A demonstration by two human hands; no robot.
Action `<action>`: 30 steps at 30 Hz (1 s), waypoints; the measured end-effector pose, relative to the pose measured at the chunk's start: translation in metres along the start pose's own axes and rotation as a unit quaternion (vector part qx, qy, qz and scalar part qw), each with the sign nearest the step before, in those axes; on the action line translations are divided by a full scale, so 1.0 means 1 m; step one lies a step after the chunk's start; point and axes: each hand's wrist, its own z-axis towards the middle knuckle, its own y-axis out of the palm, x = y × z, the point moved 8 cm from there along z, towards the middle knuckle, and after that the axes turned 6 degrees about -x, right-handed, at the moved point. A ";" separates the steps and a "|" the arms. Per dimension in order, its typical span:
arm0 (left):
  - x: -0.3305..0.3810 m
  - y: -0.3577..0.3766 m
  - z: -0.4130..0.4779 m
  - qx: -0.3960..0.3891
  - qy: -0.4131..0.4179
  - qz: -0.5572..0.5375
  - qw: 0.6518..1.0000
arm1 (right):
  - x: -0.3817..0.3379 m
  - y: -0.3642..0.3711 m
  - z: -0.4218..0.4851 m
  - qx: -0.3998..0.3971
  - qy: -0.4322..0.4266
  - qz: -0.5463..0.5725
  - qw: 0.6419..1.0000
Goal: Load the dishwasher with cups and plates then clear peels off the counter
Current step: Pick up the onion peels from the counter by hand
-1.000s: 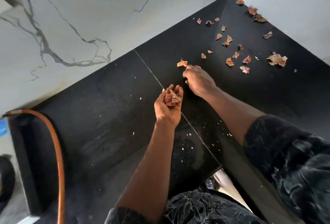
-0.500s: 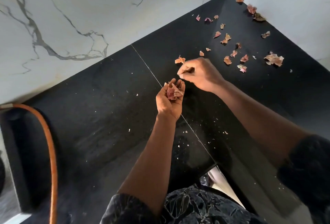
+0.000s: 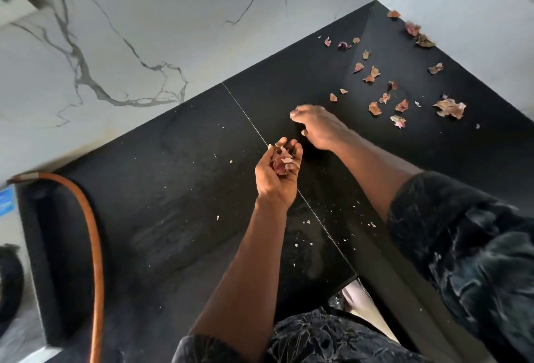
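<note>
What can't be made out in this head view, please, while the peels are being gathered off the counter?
Head view: whether the right hand pinches a peel; its own back hides the fingertips.
Head view: how many peels the left hand holds; curled fingers cover them.
Head view: what the dark object at the left edge is; cut off and blurred.
Head view: the dishwasher; outside the frame.

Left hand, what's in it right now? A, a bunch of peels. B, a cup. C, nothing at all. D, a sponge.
A: the left hand is turned palm up, its fingers curled round a small heap of pinkish peels.
</note>
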 end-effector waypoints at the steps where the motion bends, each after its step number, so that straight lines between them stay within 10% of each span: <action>1: 0.002 -0.001 0.000 0.003 0.000 0.004 1.000 | 0.001 0.003 -0.006 0.038 -0.005 -0.001 0.999; 12: -0.004 -0.002 0.004 0.024 0.017 -0.015 0.999 | -0.006 -0.032 -0.079 0.183 0.004 0.127 0.975; 20: -0.015 0.000 0.003 0.032 -0.008 -0.005 0.999 | -0.038 -0.045 -0.101 0.086 -0.100 0.094 0.987; 24: -0.009 -0.003 0.001 0.034 0.004 -0.005 0.999 | 0.019 -0.073 -0.061 0.204 -0.030 0.100 0.973; 30: -0.011 -0.003 -0.003 0.032 0.002 0.020 0.999 | 0.069 -0.019 -0.010 -0.026 0.090 -0.001 0.996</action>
